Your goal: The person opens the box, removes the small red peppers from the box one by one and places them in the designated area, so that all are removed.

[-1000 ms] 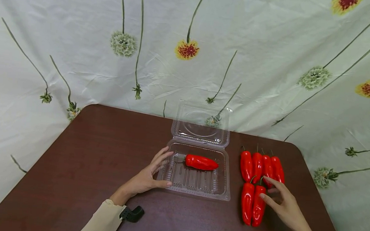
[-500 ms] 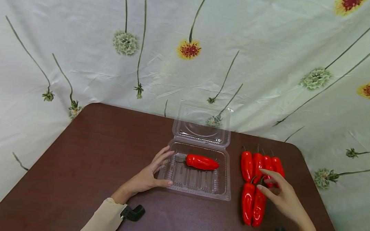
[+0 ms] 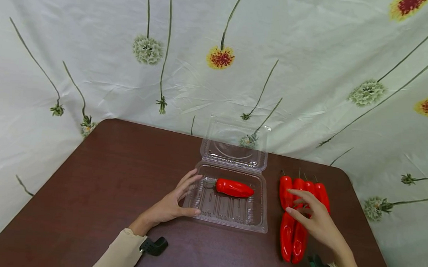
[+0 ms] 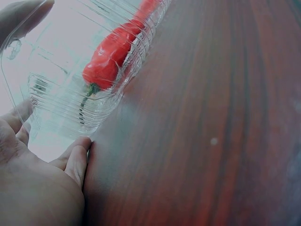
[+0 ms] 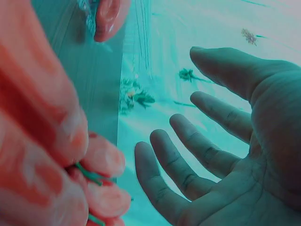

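Note:
An open clear plastic clamshell container stands on the table with one red pepper lying crosswise in its base. My left hand rests at the container's left side, thumb by the near corner and fingers spread along the edge; the left wrist view shows the pepper's green stem through the plastic. My right hand hovers over a group of red peppers, fingers spread and slightly bent, holding nothing. Two peppers lie in the near row, several others behind them, partly hidden by the hand.
The container's lid leans back toward a white flowered cloth hanging behind the table. The brown table has rounded far corners. Black straps sit on both wrists.
My right hand has moved left and farther from me, from beside the near peppers to over where the two rows meet. My left hand, the container and the peppers have stayed put.

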Tool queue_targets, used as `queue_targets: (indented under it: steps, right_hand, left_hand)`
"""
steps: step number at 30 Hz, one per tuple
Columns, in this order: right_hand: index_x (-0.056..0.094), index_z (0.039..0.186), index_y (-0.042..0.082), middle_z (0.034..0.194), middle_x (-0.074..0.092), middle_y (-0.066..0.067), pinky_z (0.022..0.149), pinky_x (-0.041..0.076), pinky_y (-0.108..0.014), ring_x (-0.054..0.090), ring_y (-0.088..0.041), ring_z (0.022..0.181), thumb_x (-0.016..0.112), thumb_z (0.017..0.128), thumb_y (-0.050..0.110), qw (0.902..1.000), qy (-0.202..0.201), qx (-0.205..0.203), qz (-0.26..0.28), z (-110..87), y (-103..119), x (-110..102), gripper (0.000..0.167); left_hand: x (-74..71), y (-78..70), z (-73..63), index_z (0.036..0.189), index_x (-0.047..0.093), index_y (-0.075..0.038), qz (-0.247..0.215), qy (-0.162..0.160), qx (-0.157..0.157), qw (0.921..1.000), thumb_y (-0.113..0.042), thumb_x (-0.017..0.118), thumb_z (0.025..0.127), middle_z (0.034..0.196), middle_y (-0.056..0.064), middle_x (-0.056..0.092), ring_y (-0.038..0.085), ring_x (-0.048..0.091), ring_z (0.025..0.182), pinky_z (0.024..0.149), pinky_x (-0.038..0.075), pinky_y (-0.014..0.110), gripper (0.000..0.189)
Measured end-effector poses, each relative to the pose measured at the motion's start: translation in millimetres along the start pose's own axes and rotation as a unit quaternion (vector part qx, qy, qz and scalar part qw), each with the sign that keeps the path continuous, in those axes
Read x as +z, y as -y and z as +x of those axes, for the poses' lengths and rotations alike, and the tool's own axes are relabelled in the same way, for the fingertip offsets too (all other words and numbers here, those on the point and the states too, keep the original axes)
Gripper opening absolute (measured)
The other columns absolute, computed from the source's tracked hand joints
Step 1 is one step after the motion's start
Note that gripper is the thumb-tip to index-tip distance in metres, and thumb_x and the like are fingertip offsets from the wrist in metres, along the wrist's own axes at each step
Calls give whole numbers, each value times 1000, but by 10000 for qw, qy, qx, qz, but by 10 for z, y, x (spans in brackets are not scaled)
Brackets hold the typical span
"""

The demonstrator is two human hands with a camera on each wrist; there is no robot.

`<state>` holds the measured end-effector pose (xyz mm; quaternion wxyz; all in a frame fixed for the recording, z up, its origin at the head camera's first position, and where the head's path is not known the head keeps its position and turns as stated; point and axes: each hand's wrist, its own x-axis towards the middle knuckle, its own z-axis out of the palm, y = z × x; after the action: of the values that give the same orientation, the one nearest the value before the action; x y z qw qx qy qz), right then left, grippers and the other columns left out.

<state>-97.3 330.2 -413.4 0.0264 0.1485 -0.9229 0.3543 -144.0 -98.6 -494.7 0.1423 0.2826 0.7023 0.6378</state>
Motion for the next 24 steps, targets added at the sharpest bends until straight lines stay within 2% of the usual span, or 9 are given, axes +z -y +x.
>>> queue_targets:
  steps: [4, 10, 17, 24]
  right_hand:
    - [58, 136, 21, 127, 60, -7, 78, 58, -31, 62, -22, 96, 77, 90, 17, 9999, 31, -119, 11, 84, 70, 42, 50]
    - [60, 135, 22, 127, 61, 1, 83, 58, -38, 62, -20, 99, 79, 87, 14, 9988, 59, -472, -129, 233, 207, 97, 52]
    - [61, 134, 13, 131, 60, -3, 88, 57, -40, 63, -24, 106, 80, 86, 14, 9947, 437, -893, -256, 452, 422, 191, 51]
    - [64, 132, 18, 134, 59, -2, 99, 51, -47, 54, -22, 127, 81, 86, 17, 9873, 955, -1214, -382, 629, 620, 326, 49]
  left_hand:
    - [-2, 2, 7, 161, 19, -11, 28, 13, -28, 10000, -13, 78, 87, 169, 4, -6, 45, 17, 150, 115, 16, 69, 94]
    - [-1, 9, 7, 161, 19, -11, 67, 15, -54, 10000, -13, 78, 87, 169, 3, -6, 45, 18, 150, 115, 16, 69, 94]
    - [8, 14, 8, 161, 19, -12, 113, -4, -52, 9999, -13, 78, 87, 169, 3, -5, 42, 15, 151, 115, 17, 67, 94]
    - [12, 8, 6, 161, 19, -11, 115, 0, -1, 9999, -12, 79, 87, 169, 4, -5, 40, 13, 152, 115, 18, 67, 95]
